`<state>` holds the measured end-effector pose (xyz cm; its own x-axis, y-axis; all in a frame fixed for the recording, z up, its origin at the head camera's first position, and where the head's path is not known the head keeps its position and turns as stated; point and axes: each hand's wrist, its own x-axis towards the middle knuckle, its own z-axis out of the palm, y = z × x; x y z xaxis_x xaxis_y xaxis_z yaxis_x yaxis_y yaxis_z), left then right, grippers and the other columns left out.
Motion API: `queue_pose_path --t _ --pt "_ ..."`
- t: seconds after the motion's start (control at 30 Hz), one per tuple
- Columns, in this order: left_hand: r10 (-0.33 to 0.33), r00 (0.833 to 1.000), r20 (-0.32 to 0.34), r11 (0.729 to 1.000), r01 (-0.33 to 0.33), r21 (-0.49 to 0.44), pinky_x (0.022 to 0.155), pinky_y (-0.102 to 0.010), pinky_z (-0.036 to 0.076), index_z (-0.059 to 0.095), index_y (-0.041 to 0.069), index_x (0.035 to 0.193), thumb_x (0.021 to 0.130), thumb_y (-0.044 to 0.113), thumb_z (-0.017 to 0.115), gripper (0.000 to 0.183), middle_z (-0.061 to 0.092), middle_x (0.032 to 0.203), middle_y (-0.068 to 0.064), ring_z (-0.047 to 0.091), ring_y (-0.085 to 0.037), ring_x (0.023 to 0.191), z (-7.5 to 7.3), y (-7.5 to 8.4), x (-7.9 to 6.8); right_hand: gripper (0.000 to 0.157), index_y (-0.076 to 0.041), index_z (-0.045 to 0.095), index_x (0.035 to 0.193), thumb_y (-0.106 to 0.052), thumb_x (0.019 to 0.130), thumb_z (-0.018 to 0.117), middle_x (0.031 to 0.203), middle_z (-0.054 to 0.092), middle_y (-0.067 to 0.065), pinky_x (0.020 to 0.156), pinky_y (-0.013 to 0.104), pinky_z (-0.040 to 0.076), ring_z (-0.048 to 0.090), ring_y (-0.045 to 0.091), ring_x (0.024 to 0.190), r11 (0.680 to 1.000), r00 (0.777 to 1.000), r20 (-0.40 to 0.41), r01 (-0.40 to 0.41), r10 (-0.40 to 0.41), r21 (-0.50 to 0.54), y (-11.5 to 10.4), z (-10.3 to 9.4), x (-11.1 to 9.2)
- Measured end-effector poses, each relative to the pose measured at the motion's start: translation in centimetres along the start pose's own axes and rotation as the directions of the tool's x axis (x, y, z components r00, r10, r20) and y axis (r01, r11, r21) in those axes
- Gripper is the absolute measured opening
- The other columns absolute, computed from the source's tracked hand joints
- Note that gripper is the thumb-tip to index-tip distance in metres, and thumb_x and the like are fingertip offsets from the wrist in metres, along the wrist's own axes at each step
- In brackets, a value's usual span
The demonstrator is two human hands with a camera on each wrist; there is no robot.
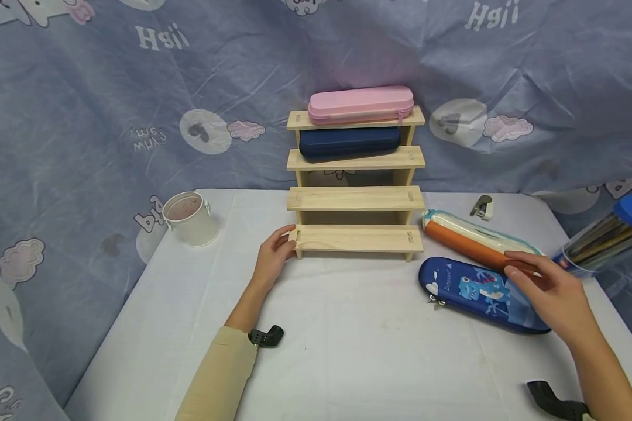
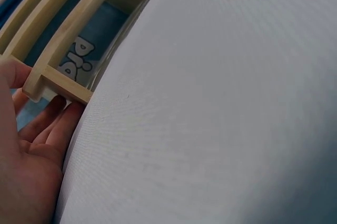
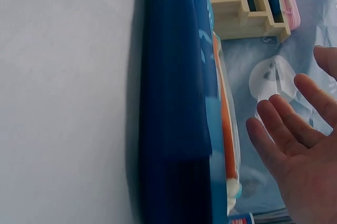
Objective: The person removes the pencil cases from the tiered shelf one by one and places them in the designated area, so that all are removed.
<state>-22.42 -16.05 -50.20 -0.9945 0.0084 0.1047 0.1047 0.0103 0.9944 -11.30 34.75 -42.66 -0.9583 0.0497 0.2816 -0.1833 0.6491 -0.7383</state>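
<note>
A light wooden tiered rack [image 1: 355, 238] stands at the back of the table. My left hand [image 1: 275, 257] grips the left end of its lowest step; in the left wrist view the thumb lies at the board's corner, the fingers by the end support [image 2: 67, 84]. Over at the right, my right hand [image 1: 555, 295] hovers with loosely spread fingers above a blue dinosaur pencil case [image 1: 479, 292]. Nothing is in that hand in the right wrist view [image 3: 300, 145]. Just behind the blue case lies an orange pencil case with a clear top [image 1: 469, 242].
On the rack's top step lies a pink case [image 1: 360, 105], with a navy case [image 1: 350, 143] one step below. A white bucket [image 1: 192, 219] stands at left. At right are a small stapler-like item [image 1: 483, 207] and a blue-lidded clear jar of sticks [image 1: 611, 234].
</note>
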Motion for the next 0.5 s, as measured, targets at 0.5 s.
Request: queue_pose_path --t 0.5 --pt "-0.003 0.999 0.034 1.000 0.002 0.023 0.085 -0.037 0.054 0.052 0.005 0.137 0.094 0.006 0.055 0.043 0.060 0.123 -0.017 0.063 -0.024 0.106 0.3 2.9 -1.1 0.041 -0.017 0.058 0.133 -0.030 0.095 0.062 0.129 0.052 0.006 0.082 -0.002 0.035 0.045 -0.003 0.109 1.000 0.999 0.036 0.011 -0.010 -0.014 -1.6 2.1 2.3"
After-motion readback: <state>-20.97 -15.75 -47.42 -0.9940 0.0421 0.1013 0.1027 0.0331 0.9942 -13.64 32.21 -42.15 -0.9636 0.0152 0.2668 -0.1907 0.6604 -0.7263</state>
